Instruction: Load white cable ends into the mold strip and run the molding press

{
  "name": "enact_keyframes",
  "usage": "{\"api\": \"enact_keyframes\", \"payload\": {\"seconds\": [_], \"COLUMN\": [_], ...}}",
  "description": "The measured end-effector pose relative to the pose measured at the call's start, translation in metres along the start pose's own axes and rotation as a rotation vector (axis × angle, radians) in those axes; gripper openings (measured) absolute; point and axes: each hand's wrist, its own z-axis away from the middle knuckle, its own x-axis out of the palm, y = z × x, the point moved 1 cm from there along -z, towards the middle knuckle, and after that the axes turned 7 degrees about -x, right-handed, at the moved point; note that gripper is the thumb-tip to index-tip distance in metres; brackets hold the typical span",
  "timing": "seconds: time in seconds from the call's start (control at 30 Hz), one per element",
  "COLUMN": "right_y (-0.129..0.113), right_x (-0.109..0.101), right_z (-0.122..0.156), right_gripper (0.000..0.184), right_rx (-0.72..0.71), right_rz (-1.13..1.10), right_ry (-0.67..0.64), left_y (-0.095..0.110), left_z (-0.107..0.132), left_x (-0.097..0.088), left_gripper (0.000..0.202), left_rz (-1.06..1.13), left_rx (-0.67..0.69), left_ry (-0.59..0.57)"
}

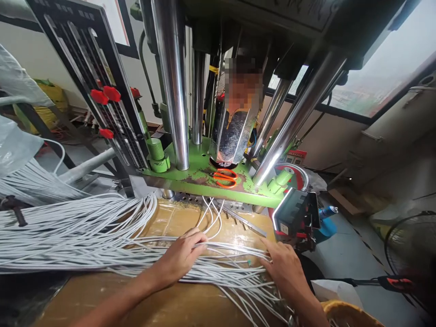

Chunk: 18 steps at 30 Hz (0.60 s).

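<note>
You're probably straightening cables (221,274), left hand (182,254) grasping some, right hand (286,265) by the right edge of the table (190,303), grip unclear; next, perhaps, even them.

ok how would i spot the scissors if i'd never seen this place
Find the shiny metal columns beyond the white cables, then the green plate at their feet. The orange-handled scissors lie on it near its front edge, between the two front columns. Bright orange sets them apart from the worn green paint around them.
</note>
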Motion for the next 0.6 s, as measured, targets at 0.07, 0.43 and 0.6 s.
{"api": "enact_keyframes", "payload": {"seconds": [0.07,0.43,0.6], "right_y": [0.001,0.026,-0.034], "right_x": [0.000,0.004,0.018], "right_z": [0.004,0.015,0.018], "right_gripper": [0.025,0.030,0.029], "right_rx": [-0.009,0.106,0.158], "right_rz": [0.008,-0.004,-0.486], "right_ry": [0.005,0.154,0.139], "left_y": [0.001,-0.005,0.003], "left_z": [0.001,0.007,-0.001], "left_x": [-0.001,-0.005,0.006], "left_gripper": [0.022,0.022,0.023], "left_rz": [-0.001,-0.110,-0.108], "left_rx": [-0.028,-0.103,-0.080], "left_ry": [0.006,-0.007,-0.097]}}
